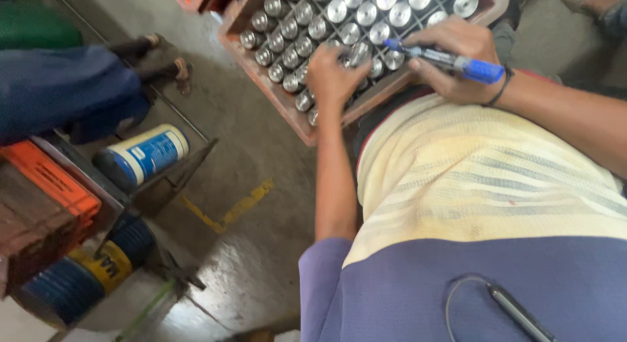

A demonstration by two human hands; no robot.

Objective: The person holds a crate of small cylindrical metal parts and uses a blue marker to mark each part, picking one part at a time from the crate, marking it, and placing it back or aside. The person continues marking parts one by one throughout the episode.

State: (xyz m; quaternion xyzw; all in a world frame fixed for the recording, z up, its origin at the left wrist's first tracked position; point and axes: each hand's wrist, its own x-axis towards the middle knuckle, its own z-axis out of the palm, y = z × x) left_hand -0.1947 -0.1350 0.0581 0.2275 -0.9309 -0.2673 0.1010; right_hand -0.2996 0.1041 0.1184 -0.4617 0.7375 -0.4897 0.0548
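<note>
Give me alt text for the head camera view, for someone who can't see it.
A right hand holds a blue marker over a reddish crate of shiny metal cylinders, while the left hand grips one cylinder.

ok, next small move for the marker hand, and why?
Probably bring the marker tip down onto the metal cylinder that the left hand steadies in the crate: the right hand holds the tip just beside it.
</note>
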